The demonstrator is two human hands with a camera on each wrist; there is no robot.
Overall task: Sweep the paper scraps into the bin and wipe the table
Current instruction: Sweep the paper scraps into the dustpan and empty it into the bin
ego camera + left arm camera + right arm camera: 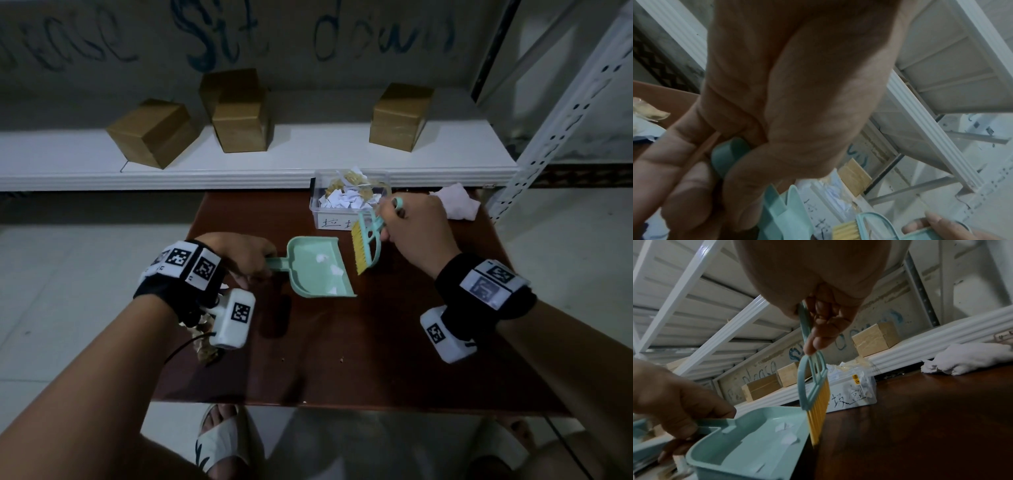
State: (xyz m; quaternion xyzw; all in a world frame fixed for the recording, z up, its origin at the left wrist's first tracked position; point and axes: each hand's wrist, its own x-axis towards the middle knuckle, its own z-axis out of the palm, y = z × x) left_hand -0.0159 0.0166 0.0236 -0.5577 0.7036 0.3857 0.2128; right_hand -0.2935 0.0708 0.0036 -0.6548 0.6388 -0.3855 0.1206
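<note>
While we look down from the head camera, the largest thing before us is a white metal shelf (274, 161) running across the back, carrying four brown cardboard boxes (154, 132), one of them stacked behind another. Just below its front edge stands our dark reddish-brown table (376, 342), and under its near edge we see our feet in white sandals (222, 442) on a pale tiled floor.

At the back of the table, close to the shelf, sits a clear plastic bin (346, 200) with a handwritten label; it is heaped with white and tan paper scraps. To its right, at the far right corner, lies a crumpled pale cloth (457, 202).

Near the middle of the table we hold a mint-green dustpan (318, 267). Our left hand (239, 255) has its fingers curled round the dustpan's handle, and the left wrist view confirms that grip. The pan's open edge faces right and toward us, and a few white paper scraps (337, 270) lie inside it.

Our right hand (416, 233) grips the handle of a small mint-green brush (366, 246) with yellow bristles. The brush hangs bristles down just beside the pan's right edge, between the pan and the bin.

More tan scraps (205, 353) lie at the table's left edge, partly hidden under our left wrist. A few tiny crumbs (342, 359) dot the wood nearer us.
</note>
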